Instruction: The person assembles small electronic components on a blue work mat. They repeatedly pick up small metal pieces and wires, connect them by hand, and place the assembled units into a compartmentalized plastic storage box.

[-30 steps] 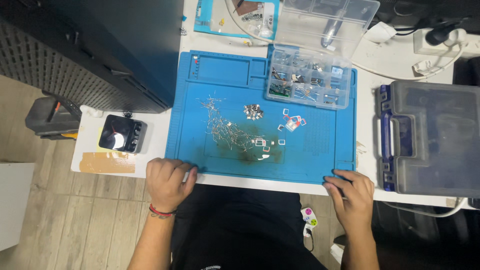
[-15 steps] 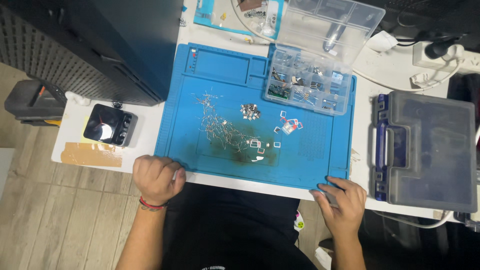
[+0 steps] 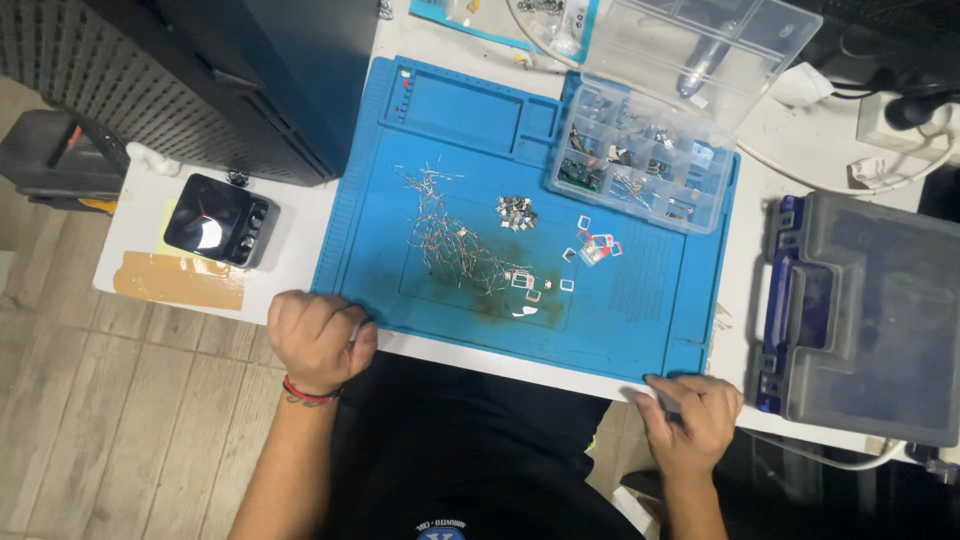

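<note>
A blue work mat (image 3: 640, 300) covers the middle of a white table (image 3: 300, 250). My left hand (image 3: 318, 338) grips the mat's near left corner with curled fingers. My right hand (image 3: 692, 412) pinches the mat's near right corner at the table edge. On the mat lie a scatter of thin wire leads (image 3: 445, 235), a small heap of metal parts (image 3: 516, 211) and a few small white and red squares (image 3: 592, 245).
A clear compartment box (image 3: 640, 170) with its lid up sits on the mat's far right. A grey and blue tool case (image 3: 870, 320) lies at the right. A dark computer tower (image 3: 240, 70) and a small black meter (image 3: 218, 220) stand at the left.
The view has shifted and the mat now sits lower and more central. Both hands keep hold of the mat's near corners; my right hand has slid slightly along the edge.
</note>
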